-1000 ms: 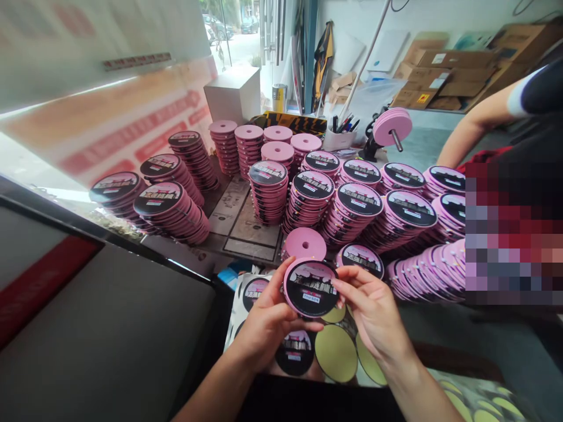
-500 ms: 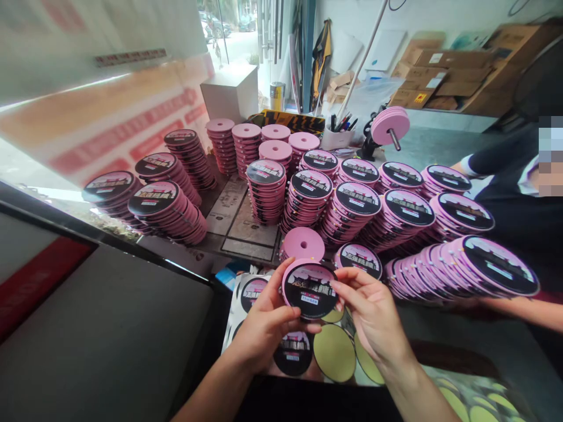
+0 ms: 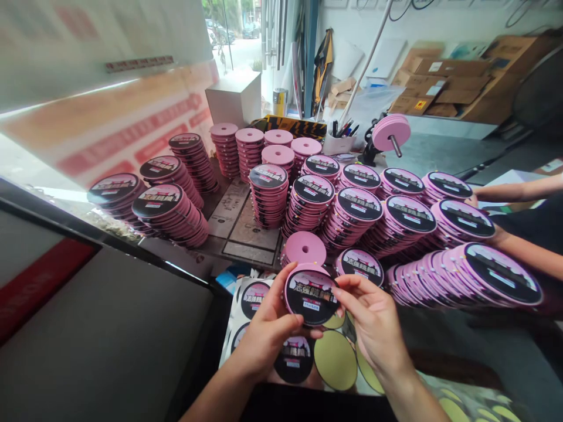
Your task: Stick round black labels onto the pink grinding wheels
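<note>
My left hand [image 3: 266, 334] grips a pink foam spool [image 3: 292, 271] by its side, thumb at the front. A round black label [image 3: 311, 300] with pale lettering and a pink top covers the spool's face. At its right edge, the thumb and fingers of my right hand [image 3: 379, 319] pinch the label; whether that edge is stuck down I cannot tell. Below both hands lies a sticker sheet [image 3: 234, 302] with several printed labels [image 3: 294, 358] and yellow-green round blanks [image 3: 335, 360]. Just beyond the held spool stands a plain pink spool [image 3: 303, 249].
Several stacks of labelled spools [image 3: 407, 212] fill the right, one leaning stack [image 3: 428, 284] near the front. More stand at left [image 3: 158, 199], unlabelled stacks [image 3: 250, 136] behind. A rod [image 3: 398, 146] carries pink spools. Another person's arms [image 3: 523, 246] reach in at right.
The other person's body has shifted right, mostly out of view, and their hands now are at the right-hand stacks. My hands keep nearly the same hold. The view has tilted slightly.
</note>
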`<control>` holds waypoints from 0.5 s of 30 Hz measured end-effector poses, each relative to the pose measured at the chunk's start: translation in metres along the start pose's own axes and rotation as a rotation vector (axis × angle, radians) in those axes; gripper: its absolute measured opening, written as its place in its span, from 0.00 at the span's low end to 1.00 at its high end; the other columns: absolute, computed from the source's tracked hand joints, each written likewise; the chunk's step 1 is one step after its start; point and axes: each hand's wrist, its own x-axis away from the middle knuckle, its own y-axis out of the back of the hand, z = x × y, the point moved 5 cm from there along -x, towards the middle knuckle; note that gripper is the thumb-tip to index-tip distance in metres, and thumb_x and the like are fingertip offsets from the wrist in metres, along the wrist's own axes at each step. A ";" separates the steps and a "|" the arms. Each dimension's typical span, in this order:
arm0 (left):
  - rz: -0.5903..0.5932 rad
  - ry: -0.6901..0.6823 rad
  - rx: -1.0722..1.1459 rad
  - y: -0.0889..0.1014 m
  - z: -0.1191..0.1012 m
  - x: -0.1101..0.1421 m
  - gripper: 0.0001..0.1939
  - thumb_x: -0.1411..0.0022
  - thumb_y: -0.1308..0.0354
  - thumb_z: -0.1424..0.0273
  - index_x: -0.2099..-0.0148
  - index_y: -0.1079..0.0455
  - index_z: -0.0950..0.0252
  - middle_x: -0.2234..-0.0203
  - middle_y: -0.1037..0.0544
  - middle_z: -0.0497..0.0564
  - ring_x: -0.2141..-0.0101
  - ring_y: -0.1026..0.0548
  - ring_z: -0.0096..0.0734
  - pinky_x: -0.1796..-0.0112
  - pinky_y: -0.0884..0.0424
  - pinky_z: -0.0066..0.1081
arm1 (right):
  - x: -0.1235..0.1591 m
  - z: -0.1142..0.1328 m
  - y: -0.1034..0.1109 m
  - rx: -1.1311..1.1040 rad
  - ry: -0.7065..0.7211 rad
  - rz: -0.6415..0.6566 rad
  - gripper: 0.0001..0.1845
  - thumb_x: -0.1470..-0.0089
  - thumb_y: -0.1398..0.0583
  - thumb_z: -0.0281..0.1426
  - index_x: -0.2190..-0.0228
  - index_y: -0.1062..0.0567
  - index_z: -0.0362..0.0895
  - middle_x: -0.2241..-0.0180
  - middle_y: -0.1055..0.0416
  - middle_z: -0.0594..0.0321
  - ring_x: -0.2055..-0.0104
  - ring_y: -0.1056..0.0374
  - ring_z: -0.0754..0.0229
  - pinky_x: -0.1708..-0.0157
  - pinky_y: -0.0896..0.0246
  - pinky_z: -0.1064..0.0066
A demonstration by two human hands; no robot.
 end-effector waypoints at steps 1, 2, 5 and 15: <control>0.005 -0.014 -0.017 -0.001 0.000 0.000 0.37 0.49 0.43 0.81 0.40 0.46 0.51 0.46 0.36 0.52 0.55 0.29 0.40 0.63 0.26 0.34 | 0.001 0.000 0.000 0.031 0.024 -0.004 0.09 0.63 0.33 0.32 0.76 0.25 0.42 0.78 0.30 0.65 0.80 0.39 0.69 0.83 0.43 0.81; 0.009 -0.032 -0.038 -0.002 0.000 0.000 0.36 0.49 0.43 0.80 0.40 0.46 0.50 0.45 0.36 0.52 0.55 0.30 0.40 0.63 0.26 0.34 | 0.002 0.001 0.000 0.067 0.049 -0.011 0.09 0.63 0.33 0.32 0.76 0.25 0.42 0.78 0.30 0.65 0.80 0.39 0.68 0.83 0.43 0.80; 0.005 -0.099 -0.136 -0.005 -0.002 0.002 0.34 0.47 0.44 0.78 0.41 0.45 0.49 0.43 0.39 0.49 0.51 0.33 0.42 0.61 0.27 0.33 | 0.006 0.006 -0.002 0.224 0.138 -0.051 0.08 0.59 0.35 0.34 0.75 0.25 0.43 0.78 0.29 0.65 0.80 0.37 0.66 0.81 0.40 0.77; -0.142 -0.180 -0.229 0.001 0.007 0.001 0.28 0.44 0.43 0.70 0.42 0.43 0.51 0.46 0.36 0.49 0.51 0.32 0.42 0.54 0.30 0.37 | 0.006 0.020 -0.004 0.641 0.184 -0.020 0.20 0.56 0.38 0.43 0.63 0.27 0.44 0.74 0.27 0.61 0.80 0.33 0.62 0.77 0.38 0.72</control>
